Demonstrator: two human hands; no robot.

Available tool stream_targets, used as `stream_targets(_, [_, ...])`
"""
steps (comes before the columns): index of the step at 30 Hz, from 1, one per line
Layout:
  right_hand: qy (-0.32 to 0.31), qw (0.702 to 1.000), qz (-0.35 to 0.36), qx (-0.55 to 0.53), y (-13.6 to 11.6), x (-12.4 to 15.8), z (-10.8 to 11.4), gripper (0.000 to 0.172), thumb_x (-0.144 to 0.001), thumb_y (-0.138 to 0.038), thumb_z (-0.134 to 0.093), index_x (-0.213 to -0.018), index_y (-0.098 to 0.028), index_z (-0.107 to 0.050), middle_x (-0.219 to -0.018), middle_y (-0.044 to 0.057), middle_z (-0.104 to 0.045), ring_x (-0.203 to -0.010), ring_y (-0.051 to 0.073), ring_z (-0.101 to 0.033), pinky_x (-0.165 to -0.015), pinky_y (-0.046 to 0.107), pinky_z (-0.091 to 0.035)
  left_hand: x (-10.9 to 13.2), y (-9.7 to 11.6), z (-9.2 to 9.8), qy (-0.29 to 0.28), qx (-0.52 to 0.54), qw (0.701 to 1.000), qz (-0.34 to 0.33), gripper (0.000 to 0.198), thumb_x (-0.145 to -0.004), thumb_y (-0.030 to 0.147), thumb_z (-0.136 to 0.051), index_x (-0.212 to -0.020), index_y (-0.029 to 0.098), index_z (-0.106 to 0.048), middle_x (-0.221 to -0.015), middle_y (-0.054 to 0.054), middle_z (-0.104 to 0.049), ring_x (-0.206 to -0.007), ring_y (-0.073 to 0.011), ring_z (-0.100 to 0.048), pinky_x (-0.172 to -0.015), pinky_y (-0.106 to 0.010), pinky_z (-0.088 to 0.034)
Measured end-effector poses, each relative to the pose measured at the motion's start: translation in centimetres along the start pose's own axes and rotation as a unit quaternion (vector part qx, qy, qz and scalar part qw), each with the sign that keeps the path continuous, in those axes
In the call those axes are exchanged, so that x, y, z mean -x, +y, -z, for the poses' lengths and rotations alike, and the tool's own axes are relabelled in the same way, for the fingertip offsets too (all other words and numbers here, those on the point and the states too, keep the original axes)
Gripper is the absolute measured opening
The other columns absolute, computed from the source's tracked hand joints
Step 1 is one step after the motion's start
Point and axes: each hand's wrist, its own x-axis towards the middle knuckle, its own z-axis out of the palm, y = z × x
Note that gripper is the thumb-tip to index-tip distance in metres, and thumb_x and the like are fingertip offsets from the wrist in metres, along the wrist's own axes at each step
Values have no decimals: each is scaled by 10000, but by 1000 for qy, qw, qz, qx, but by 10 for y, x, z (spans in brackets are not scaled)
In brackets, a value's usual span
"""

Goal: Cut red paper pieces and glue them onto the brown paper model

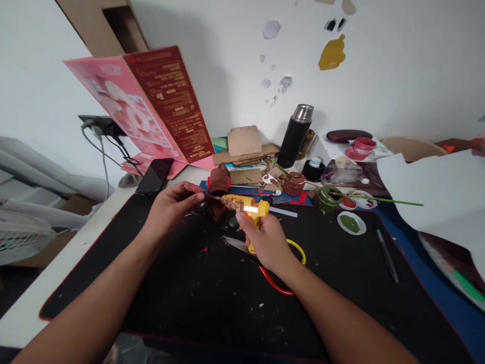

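Note:
My right hand (267,240) is wrapped round the grip of a yellow hot glue gun (244,203) with its lamp lit and a glue stick (283,213) poking out behind. The gun's nozzle points left toward my left hand (172,205), whose fingers pinch a small dark piece (202,195) right at the nozzle tip. Both hands hover over a black desk mat (197,288). A brown cardboard piece (219,184) stands just behind the gun. Scissors with yellow and red handles (288,270) lie under my right wrist.
A pink and red folded box (151,106) leans at the back left beside a phone (154,176). A black flask (295,135), cardboard scraps (244,144), paint pots (293,183), a green stick (382,200), a pen (387,254) and white paper (443,197) crowd the back and right.

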Motion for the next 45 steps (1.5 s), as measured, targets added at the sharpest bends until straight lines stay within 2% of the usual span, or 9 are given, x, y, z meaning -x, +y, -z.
stream_targets(7, [-2,1000,-1,9,-4,1,1,535,-950,-699,-538,-687,-234,-575,-525,-1,-540,-514,152,-502,-511,295,-374,0,-1,1,2,-14,1000,-10,389,-595,458,-1009,-782,192,-795,-751,-28,-751,-656,-136,-643,-636,-245,-531])
stream_targets(25, [-1,1000,-2,9,-5,2,2,554,-953,-707,-544,-661,-236,-540,-526,0,-534,-522,154,-502,-516,295,-365,0,-4,3,-2,-7,1000,-9,360,-631,436,-999,-798,192,-794,-767,-26,-758,-662,-139,-660,-667,-253,-552])
stream_targets(38, [-7,1000,-11,25,-6,2,2,543,-953,-702,-530,-684,-232,-566,-525,7,-546,-539,162,-521,-523,296,-374,0,-2,4,15,-11,1000,-15,335,-627,409,-991,-789,197,-788,-724,-8,-724,-634,-121,-619,-602,-226,-497])
stream_targets(45, [-12,1000,-8,25,-7,2,2,536,-962,-696,-527,-681,-240,-551,-527,11,-547,-553,173,-537,-530,299,-390,0,-1,4,15,-31,999,-31,317,-652,417,-964,-785,202,-773,-709,-11,-712,-613,-136,-616,-588,-251,-499])
